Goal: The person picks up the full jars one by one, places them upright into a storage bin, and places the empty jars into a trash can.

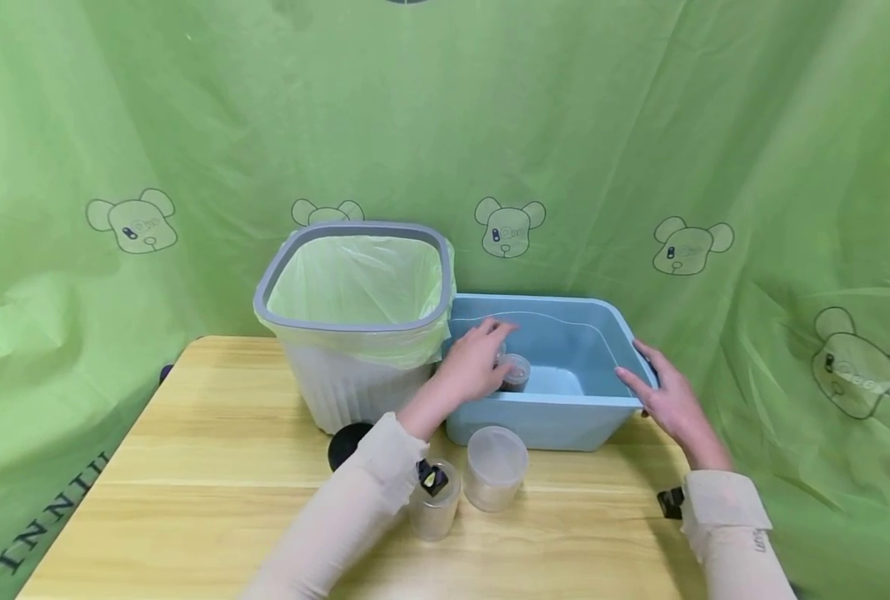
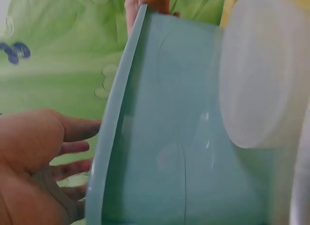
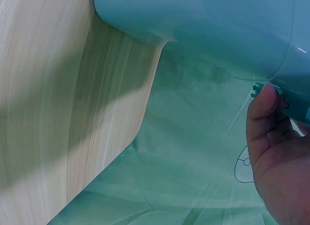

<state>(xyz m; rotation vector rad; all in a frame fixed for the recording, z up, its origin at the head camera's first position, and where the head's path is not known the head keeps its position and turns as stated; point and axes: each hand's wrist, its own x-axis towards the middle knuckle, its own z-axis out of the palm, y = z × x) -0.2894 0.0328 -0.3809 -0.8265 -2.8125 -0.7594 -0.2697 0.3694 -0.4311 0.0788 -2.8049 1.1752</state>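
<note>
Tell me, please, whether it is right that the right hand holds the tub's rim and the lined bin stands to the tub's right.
Not quite: the bin stands to the left of the tub, as the head view shows. The right hand does hold the tub's rim.

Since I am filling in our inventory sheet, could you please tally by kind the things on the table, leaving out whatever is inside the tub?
Lined bin: 1
Blue tub: 1
See-through containers: 2
Black round item, partly hidden by the left sleeve: 1
Total: 5
</note>
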